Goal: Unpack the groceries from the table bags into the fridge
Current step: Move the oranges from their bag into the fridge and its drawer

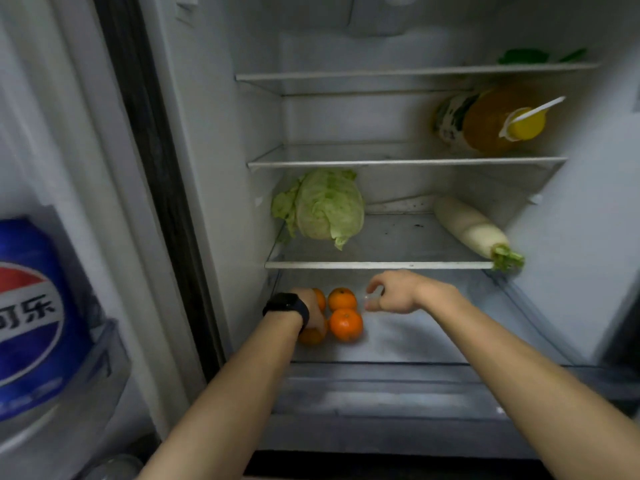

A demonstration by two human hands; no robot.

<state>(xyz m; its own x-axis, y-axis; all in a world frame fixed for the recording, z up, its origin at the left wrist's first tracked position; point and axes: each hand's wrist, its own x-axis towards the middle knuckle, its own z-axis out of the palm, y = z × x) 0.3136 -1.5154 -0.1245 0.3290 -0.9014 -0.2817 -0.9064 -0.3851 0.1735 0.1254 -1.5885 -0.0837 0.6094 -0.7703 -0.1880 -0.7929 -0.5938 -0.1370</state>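
Several oranges (pixel 345 324) lie at the left of the fridge's bottom compartment (pixel 433 341). My left hand (pixel 314 315), with a black watch on the wrist, reaches in and closes over the front-left orange (pixel 310 337), hiding most of it. Just right of the oranges, my right hand (pixel 393 293) hovers with thumb and fingers pinched on a small piece of clear plastic (pixel 370 300), which is blurred and hard to make out.
A cabbage (pixel 325 206) and a white radish (pixel 471 228) lie on the shelf just above my hands. An oil bottle (pixel 491 117) lies on the middle shelf, with greens (pixel 526 56) on the top one. A Pepsi bottle (pixel 27 317) stands in the door rack at the left.
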